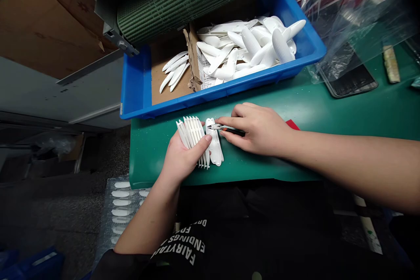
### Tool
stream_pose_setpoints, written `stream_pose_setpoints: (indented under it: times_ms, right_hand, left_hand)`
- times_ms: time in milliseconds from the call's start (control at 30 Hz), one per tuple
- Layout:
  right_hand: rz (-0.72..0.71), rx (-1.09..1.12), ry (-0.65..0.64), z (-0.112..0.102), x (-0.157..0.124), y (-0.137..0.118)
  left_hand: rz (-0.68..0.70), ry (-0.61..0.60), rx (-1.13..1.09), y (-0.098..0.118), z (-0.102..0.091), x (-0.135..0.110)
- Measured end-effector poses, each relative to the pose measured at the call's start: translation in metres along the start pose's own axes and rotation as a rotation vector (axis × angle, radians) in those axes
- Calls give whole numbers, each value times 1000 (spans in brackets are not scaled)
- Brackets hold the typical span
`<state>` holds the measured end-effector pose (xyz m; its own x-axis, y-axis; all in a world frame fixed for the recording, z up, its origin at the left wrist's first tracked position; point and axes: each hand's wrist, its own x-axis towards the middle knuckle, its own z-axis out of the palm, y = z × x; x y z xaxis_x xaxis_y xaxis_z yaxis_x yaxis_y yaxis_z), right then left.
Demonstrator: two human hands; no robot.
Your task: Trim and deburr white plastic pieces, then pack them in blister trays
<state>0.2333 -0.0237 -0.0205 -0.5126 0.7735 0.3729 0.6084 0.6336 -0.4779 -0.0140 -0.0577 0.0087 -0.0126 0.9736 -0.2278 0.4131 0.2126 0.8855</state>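
Head view | left hand [185, 159]: fingers clamped on fanned stack of white plastic parts [192, 136], near front edge of green bench [262, 109] | right hand [257, 129]: fingers together around flush cutters [228, 129], tips at loose white part [215, 142] | rear: blue crate [197, 100] holding more white parts [252, 43]

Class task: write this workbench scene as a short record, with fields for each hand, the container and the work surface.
left hand: the left hand holds a fan of white plastic pieces
right hand: the right hand grips small nippers, tips at a separate white plastic piece
container: blue plastic crate holding white plastic parts
work surface: green work mat
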Motion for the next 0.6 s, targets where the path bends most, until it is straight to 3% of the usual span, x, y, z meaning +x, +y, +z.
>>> stream_pose_setpoints:
  times_ms: [267, 600]
  right_hand:
    - [-117, -31, 0, 1, 0, -4]
    - [-136, -139, -25, -3, 0, -11]
  left_hand:
    - [35, -49, -122, 3, 6, -7]
    - [116, 13, -128, 3, 9, -11]
